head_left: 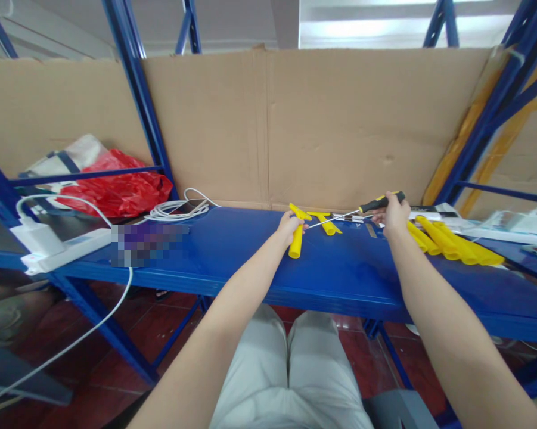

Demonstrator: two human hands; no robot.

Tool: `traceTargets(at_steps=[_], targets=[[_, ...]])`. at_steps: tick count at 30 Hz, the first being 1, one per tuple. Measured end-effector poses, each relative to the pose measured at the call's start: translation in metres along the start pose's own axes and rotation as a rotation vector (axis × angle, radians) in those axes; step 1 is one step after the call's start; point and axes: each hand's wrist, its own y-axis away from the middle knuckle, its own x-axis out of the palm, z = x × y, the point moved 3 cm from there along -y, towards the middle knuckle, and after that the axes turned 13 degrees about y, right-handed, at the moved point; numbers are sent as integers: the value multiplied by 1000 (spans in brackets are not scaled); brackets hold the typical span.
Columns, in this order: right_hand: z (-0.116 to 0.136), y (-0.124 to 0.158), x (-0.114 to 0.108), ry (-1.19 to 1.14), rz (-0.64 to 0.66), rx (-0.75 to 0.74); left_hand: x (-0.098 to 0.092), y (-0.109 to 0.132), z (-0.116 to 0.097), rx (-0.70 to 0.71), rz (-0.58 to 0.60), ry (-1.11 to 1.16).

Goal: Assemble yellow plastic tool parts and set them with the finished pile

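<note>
My left hand (288, 226) is closed around a yellow tube-like piece (296, 243) with a crosswise top, held over the blue shelf. In my right hand (396, 215) is a screwdriver (374, 204) with a black and yellow handle. Its long metal shaft points left, and the tip reaches the yellow piece beside my left fingers; the exact contact is too small to make out. A second yellow piece (328, 226) lies on the shelf between my hands. Several yellow tubes (447, 239) lie side by side to the right of my right hand.
The blue shelf (241, 250) has a cardboard wall (205, 119) behind it. At the left are a white power strip (71, 247), a coiled white cable (174, 210) and a red plastic bag (116, 185). Blue metal posts (140, 89) stand at both sides.
</note>
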Motion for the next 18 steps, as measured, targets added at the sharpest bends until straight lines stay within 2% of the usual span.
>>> traceTargets(at_steps=[7, 9, 14, 18], targets=[[1, -8, -15, -120, -309, -36, -2, 0, 2, -6, -1, -50], [3, -8, -20, -160, -362, -30, -3, -1, 3, -17, 0, -65], [6, -6, -25, -247, -372, 32, -2, -2, 4, -57, 16, -93], [5, -4, -21, -264, -329, 53, -1, -1, 6, -77, 58, -117]])
